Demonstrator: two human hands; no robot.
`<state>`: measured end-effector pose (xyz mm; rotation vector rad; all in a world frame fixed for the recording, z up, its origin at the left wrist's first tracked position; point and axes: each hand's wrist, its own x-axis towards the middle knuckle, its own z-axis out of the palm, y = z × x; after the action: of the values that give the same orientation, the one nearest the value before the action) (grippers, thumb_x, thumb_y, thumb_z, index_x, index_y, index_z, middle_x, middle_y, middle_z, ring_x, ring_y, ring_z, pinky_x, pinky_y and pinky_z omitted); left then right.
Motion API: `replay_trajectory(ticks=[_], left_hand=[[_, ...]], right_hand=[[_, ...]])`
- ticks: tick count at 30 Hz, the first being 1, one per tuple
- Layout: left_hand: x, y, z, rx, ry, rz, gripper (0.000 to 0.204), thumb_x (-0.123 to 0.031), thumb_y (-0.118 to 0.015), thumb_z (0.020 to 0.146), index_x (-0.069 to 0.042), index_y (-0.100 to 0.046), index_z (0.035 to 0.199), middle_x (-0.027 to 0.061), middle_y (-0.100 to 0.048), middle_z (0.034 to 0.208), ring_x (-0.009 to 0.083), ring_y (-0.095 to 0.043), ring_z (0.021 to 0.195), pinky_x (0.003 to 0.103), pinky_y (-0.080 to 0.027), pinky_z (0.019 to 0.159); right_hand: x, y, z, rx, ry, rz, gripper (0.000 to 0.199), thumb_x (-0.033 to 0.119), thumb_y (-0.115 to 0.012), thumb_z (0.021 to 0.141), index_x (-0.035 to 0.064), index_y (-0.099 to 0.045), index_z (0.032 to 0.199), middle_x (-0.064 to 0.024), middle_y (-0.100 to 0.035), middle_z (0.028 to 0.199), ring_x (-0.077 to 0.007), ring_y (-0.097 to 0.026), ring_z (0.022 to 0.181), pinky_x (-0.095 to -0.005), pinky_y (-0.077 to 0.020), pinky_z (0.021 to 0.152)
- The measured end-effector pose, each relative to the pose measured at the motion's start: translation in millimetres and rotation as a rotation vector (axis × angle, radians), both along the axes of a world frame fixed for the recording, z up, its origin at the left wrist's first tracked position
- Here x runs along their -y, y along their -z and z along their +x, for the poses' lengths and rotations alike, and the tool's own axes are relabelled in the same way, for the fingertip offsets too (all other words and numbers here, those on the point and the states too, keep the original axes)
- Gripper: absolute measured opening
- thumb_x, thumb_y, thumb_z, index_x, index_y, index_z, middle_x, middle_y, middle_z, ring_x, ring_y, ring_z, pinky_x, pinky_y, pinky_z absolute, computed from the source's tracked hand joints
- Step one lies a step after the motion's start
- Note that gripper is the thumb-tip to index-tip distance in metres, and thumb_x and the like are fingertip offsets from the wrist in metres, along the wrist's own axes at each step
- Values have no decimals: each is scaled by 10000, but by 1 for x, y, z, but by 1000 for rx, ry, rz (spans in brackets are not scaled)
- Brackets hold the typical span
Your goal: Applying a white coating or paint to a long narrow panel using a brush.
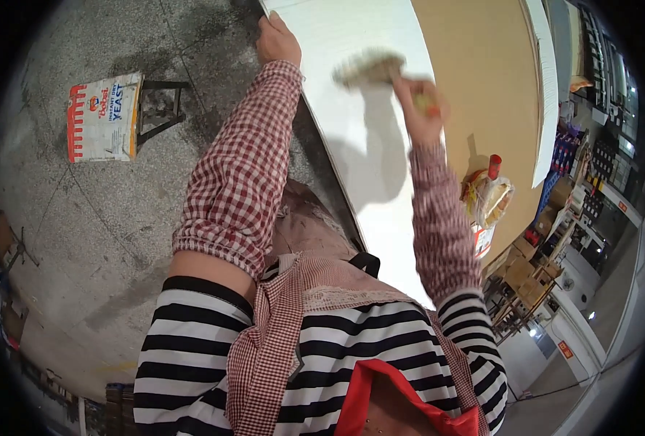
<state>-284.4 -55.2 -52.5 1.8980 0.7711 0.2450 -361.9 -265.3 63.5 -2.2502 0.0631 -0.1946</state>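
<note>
A long white board (370, 152) lies before me, its left edge running away from my body. At the far end of that edge, my left hand (279, 41) is closed over the rim. Above the board's surface, my right hand (420, 109) grips a wide, flat brush (370, 67) with pale bristles, smeared by motion. A bit of red and green shows at the hand, probably the end of the handle. The brush and arm throw a shadow on the white surface. Whether the bristles touch the board I cannot tell.
Right of the white board is a tan board surface (482, 65). On it stand a red-capped container (495, 166) and a clear plastic bag (494, 200). A stool with a printed cardboard top (104, 118) stands on the grey floor (119, 218) at left. Shelves and boxes fill the right background.
</note>
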Motion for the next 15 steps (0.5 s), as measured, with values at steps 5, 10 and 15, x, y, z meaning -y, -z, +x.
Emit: replay_trajectory(ticks=[5, 10, 15], left_hand=[[-3, -9, 0, -139, 33, -8, 469, -400, -248, 987, -29, -479, 1159, 260, -644, 905, 445, -617, 859, 520, -498, 731], [-6, 1, -2, -102, 18, -44, 474, -399, -243, 988, -25, -481, 1158, 258, -645, 905, 452, -612, 861, 516, -497, 731], [-2, 1, -2, -29, -4, -30, 473, -397, -261, 987, -19, -485, 1163, 267, -637, 913, 465, -596, 865, 520, -485, 724]], right_hand=[[72, -42, -153, -263, 113, -186, 103, 53, -704, 787, -22, -637, 763, -56, -617, 678, -83, -556, 637, -230, -457, 584], [117, -58, -170, -466, 208, -201, 130, 70, -698, 785, -7, -608, 731, -16, -606, 699, -82, -553, 661, -229, -458, 600], [42, -45, 5, -59, 153, 152, 90, 83, -691, 786, 10, -642, 763, 2, -615, 734, -78, -558, 678, -223, -454, 629]])
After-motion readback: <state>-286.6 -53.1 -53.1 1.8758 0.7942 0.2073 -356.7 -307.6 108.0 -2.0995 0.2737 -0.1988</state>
